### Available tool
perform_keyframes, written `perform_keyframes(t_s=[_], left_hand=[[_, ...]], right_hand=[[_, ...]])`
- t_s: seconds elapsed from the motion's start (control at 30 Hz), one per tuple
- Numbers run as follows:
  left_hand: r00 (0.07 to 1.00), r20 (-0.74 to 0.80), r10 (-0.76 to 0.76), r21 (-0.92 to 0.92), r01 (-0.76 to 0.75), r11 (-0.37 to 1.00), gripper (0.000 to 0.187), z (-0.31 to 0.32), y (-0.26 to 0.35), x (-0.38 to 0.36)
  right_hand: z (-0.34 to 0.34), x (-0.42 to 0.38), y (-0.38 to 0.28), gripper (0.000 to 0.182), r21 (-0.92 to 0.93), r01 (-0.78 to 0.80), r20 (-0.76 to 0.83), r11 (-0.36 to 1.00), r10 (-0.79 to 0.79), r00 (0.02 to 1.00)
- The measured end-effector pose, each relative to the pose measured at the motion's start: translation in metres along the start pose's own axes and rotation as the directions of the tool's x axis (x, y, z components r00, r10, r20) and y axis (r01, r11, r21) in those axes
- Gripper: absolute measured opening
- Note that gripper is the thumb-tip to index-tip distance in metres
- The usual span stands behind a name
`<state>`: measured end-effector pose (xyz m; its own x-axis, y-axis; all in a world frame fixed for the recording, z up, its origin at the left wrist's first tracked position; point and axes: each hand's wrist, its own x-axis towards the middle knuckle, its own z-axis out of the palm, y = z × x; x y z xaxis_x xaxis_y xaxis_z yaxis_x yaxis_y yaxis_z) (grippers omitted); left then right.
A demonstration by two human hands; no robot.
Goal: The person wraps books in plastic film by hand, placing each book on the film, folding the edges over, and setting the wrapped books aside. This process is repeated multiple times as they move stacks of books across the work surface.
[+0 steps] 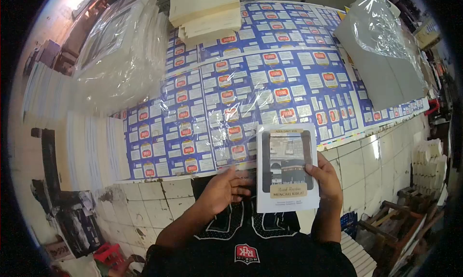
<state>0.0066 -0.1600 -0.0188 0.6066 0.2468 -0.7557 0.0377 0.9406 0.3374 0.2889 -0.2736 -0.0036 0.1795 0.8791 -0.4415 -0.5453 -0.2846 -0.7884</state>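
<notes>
My right hand (327, 180) grips a booklet (288, 200) by its right edge, with the thumb lying on the front cover. The booklet has a white cover with a black-framed picture and a tan title label, and it is held upright in front of my chest. My left hand (226, 190) is to the left of the booklet, apart from it. Its fingers are slightly spread and curved, a little blurred, with nothing visible in them. Behind both hands, the table is covered by printed blue sheets (193, 127) with red labels, under shiny clear plastic.
Plastic-wrapped stacks (120, 60) and white paper stacks (94, 151) line the table's left side. Cream card pieces (205, 11) lie at the back. A grey board pile (381, 60) under plastic stands at right. A wooden frame (395, 219) is on the lower right.
</notes>
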Motion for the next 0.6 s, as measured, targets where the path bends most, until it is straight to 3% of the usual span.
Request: perform_keyframes(t_s=[0.03, 0.17, 0.23, 0.37, 0.53, 0.6], left_hand=[[0.996, -0.077, 0.054, 0.072, -0.049, 0.996, 0.053, 0.011, -0.003, 0.000], [0.992, -0.069, 0.107, 0.063, -0.103, 0.993, 0.044, 0.014, -0.012, 0.005], [0.969, -0.104, 0.225, 0.114, -0.213, 0.970, 0.037, 0.005, -0.018, -0.001], [0.952, -0.143, 0.269, 0.221, -0.234, 0.947, 0.038, -0.005, -0.017, -0.010], [0.955, -0.118, 0.270, 0.115, -0.257, 0.959, 0.041, 0.002, -0.013, -0.014], [0.943, -0.142, 0.301, 0.253, -0.259, 0.932, 0.039, 0.009, -0.014, -0.013]], right_hand=[[0.000, 0.001, -0.001, 0.055, 0.011, 0.013, 0.016, 1.000, -0.013, 1.000], [0.000, 0.000, 0.006, 0.053, 0.016, 0.043, -0.007, 0.999, -0.043, 0.999], [0.007, 0.001, 0.012, 0.051, 0.080, 0.102, -0.096, 0.992, -0.094, 0.991], [0.015, 0.008, 0.022, 0.047, 0.066, 0.196, -0.189, 0.978, -0.181, 0.965], [0.025, 0.009, 0.029, 0.046, 0.088, 0.179, -0.183, 0.980, -0.160, 0.970], [0.025, 0.009, 0.031, 0.046, 0.045, 0.211, -0.199, 0.976, -0.199, 0.960]])
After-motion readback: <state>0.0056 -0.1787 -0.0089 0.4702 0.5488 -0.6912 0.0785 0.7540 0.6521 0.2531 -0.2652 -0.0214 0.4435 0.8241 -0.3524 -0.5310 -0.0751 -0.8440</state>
